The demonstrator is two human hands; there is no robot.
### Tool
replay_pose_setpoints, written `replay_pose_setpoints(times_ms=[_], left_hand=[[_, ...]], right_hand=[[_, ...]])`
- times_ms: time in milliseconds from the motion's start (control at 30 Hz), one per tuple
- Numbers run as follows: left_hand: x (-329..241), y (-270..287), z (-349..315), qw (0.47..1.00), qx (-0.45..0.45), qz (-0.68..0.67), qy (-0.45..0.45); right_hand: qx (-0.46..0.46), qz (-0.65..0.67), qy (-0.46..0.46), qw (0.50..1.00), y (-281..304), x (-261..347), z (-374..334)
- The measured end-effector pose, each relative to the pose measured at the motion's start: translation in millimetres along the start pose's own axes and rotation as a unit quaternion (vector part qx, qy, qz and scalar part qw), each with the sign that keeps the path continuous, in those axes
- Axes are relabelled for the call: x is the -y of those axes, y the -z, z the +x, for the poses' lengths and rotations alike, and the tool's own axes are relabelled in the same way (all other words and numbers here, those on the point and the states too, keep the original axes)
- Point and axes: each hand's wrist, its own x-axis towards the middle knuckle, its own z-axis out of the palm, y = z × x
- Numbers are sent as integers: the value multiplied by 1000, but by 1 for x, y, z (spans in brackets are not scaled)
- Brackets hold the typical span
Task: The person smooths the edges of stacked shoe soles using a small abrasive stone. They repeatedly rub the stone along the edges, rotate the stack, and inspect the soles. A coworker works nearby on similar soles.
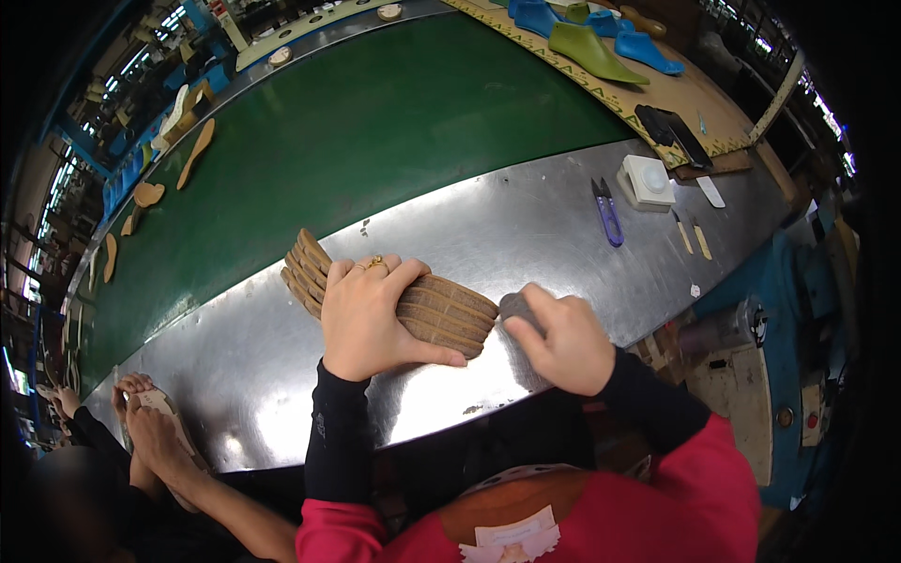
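A stack of brown shoe soles (pixel 447 313), standing on edge side by side, lies slantwise on the metal bench. My left hand (pixel 364 314) is wrapped over the middle of it, thumb along the near side and fingers over the far side. At the stack's right end, my right hand (pixel 570 343) grips a dark grey, rounded block (pixel 518 308), with the thumb pressed on it. The block's edge is very close to the sole ends; whether it touches them I cannot tell. Most of the block's underside is hidden by my fingers.
Beyond the metal bench (pixel 253 375) runs a green belt (pixel 375 113) with sole pieces (pixel 196 154) at its left. Purple snips (pixel 608 214), a white box (pixel 647 182), small knives (pixel 702 236) and a black phone (pixel 685 139) lie right, below shoe lasts (pixel 593 53). A co-worker's hands (pixel 155 427) hold a sole at left.
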Motion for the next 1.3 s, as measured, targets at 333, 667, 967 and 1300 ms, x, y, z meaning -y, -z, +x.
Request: replay_pose_setpoints(times_ms=[333, 667, 967, 1300], left_hand=[[-2, 1, 1, 1000, -15, 2, 0], [-3, 1, -1, 1000, -6, 12, 12], [-2, 1, 2, 1000, -6, 3, 11], [-2, 3, 0, 1000, 3, 0, 13]], right_hand=[[-51, 5, 11, 999, -26, 3, 41], [-61, 40, 9, 997, -21, 6, 45], [-4, -37, -88, 995, -3, -5, 19], [-98, 93, -38, 990, -28, 10, 25]])
